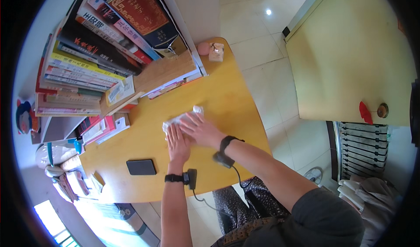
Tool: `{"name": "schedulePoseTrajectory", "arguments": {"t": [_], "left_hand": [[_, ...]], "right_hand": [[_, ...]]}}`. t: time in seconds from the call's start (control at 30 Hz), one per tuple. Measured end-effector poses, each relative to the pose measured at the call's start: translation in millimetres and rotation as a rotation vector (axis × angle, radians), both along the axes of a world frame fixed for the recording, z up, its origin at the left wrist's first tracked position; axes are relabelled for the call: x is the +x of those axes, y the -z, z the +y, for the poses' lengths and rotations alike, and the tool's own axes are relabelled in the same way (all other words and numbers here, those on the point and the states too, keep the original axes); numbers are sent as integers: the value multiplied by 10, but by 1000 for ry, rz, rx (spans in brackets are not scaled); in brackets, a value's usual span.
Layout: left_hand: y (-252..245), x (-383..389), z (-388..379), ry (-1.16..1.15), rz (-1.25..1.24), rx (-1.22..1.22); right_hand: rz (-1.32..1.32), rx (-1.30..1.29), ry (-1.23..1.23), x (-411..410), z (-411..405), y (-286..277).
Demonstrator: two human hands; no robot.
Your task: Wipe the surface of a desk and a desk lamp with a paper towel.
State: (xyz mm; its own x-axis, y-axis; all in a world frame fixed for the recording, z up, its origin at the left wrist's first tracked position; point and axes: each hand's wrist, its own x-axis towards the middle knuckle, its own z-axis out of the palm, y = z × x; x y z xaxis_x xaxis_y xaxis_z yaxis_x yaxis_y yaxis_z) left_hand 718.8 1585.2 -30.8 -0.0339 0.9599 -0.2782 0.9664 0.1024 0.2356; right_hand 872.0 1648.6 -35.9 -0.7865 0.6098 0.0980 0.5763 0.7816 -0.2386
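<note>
A white, crumpled cloth or soft wrap [176, 119] lies on the yellow wooden tabletop [226, 106]. From the near side, my left hand [177, 144] rests flat over its left part with the fingers stretched out. My right hand [204, 131] comes in from the right, lying across the middle of the white bundle with its fingers a little spread and slightly blurred. The two hands almost meet at the fingertips. Parts of the bundle under both palms are hidden. Each wrist wears a black strap with a small cabled device.
Left of my left hand lies a black smartphone [141, 167]. A shelf with several books [98, 50] borders the table's far left side. A pink ball [203, 48] and a small patterned packet [216, 52] sit at the far corner. A yellow door [351, 56] stands right.
</note>
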Motion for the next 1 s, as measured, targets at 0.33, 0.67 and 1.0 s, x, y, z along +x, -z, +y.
{"name": "schedulePoseTrajectory", "arguments": {"t": [0.33, 0.67, 1.0], "left_hand": [[-45, 939, -2059, -83, -101, -127], [-78, 1909, -1524, 120, -171, 61], [54, 1678, 813, 319, -52, 71]], "right_hand": [[4, -184, -149, 874, -1841, -12], [-75, -89, 107, 1948, -1723, -284], [5, -45, 157, 1845, 446, -64]]}}
